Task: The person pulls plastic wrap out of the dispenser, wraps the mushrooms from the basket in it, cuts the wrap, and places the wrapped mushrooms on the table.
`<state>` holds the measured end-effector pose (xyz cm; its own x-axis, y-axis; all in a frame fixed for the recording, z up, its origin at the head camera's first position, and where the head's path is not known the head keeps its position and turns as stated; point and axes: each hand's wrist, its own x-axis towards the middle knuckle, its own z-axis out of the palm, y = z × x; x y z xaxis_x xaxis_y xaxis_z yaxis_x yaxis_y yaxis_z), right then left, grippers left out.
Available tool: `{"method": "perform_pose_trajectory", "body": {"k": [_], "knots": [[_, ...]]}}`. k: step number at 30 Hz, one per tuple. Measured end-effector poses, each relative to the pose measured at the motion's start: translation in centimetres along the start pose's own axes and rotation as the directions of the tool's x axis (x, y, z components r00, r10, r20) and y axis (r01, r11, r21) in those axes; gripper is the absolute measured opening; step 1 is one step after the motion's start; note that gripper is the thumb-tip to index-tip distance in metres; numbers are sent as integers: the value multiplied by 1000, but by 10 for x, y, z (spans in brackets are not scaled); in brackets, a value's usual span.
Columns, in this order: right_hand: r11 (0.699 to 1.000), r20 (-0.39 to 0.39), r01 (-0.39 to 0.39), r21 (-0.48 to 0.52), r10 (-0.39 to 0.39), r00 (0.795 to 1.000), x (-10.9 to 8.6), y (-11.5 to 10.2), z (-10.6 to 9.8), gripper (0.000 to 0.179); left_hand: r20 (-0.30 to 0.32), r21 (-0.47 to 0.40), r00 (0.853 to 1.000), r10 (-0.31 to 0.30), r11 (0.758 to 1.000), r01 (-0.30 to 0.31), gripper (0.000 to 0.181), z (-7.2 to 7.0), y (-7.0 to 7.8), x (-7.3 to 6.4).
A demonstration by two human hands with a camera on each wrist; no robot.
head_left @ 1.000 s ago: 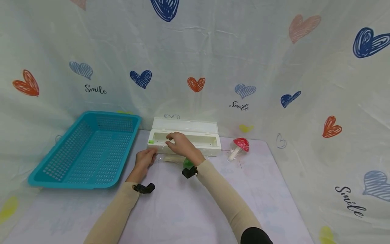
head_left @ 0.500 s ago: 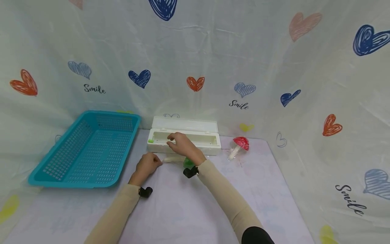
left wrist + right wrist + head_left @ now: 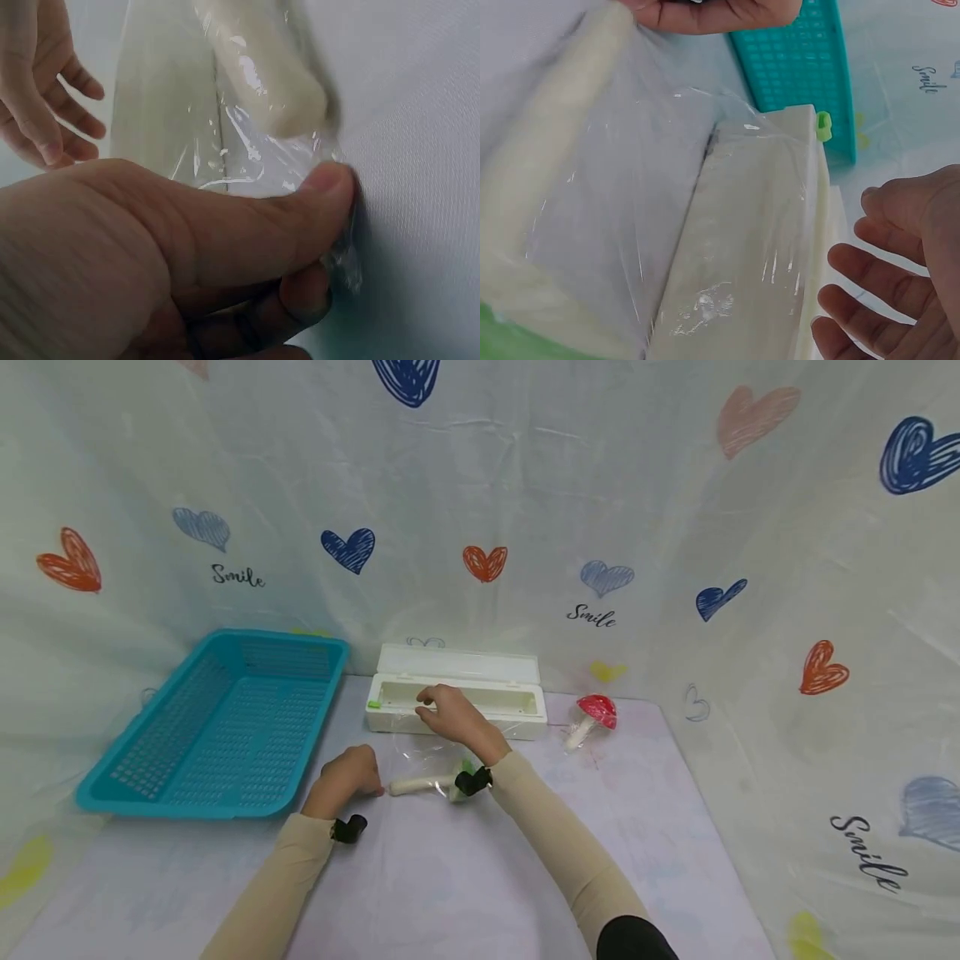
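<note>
A toy mushroom with a pale stem point(image 3: 420, 785) and a green cap point(image 3: 496, 337) lies on the table in front of a long white cling film dispenser point(image 3: 510, 727), whose lid stands raised. Clear cling film point(image 3: 420, 747) spans from the dispenser toward the mushroom and covers at least part of it. At the stem's end my left hand point(image 3: 347, 778) pinches the film between thumb and finger, as the left wrist view point(image 3: 247, 232) shows. Over the dispenser hovers my right hand point(image 3: 456, 717), fingers loosely bent and holding nothing. My right wrist camera partly hides the green cap in the head view.
A blue perforated basket point(image 3: 86, 797) stands on the left. To the right of the dispenser lies a film-wrapped red-capped mushroom point(image 3: 597, 712). A green slider point(image 3: 823, 126) sits at the dispenser's left end. A heart-printed curtain hangs behind the table.
My left hand has moved from the dispenser's front left corner toward me, drawing the film out. The green-capped mushroom has come nearer to me. My right hand has hardly moved.
</note>
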<state>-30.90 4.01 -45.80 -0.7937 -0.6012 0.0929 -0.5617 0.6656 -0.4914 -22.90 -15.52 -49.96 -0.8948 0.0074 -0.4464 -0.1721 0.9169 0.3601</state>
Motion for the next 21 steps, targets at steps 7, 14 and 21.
{"method": "perform_pose_trajectory", "body": {"k": [7,14,21], "knots": [[1000,1,17,3,-17,1000,4,-2,5,33,26,-29,999,40,999,-39,23,-5,-6,-5],[1000,-6,15,-8,-15,1000,3,-4,2,32,-24,-74,996,85,993,-87,28,-7,-7,-4],[1000,-1,-1,-25,1,1000,3,-6,-1,33,-218,-247,969,112,955,-166,42,-3,-6,15]]}}
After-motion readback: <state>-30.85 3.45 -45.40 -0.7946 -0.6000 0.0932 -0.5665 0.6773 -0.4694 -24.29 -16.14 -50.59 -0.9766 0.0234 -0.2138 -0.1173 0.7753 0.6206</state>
